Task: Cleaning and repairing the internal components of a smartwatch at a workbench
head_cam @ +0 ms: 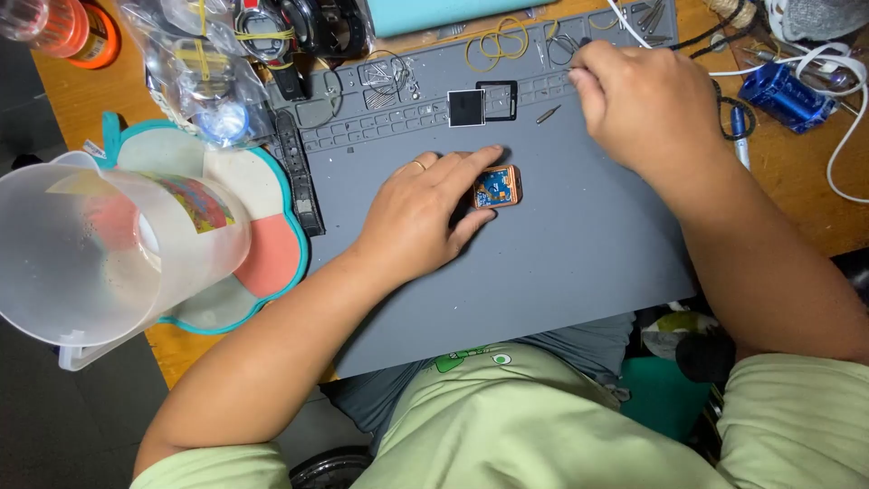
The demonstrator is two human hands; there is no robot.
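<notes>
we pin the small orange-cased module [497, 187] mid-mat [561, 263] with our left hand [421, 213], fingers pressing it flat. right hand [647, 104] pinches something tiny at the mat's far edge—cannot tell what. best to keep the module steady—light pressure, off the blue board.

Light green short-sleeved shirt [543, 426], finger ring [418, 165]

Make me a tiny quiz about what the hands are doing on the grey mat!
1. True or false: the left hand pins a small orange-cased gadget on the grey mat.
2. Where is the right hand reaching? A) the mat's top tray slots B) the clear jug
3. What colour is the gadget's exposed board?

Key: 1 true; 2 A; 3 blue.
</notes>
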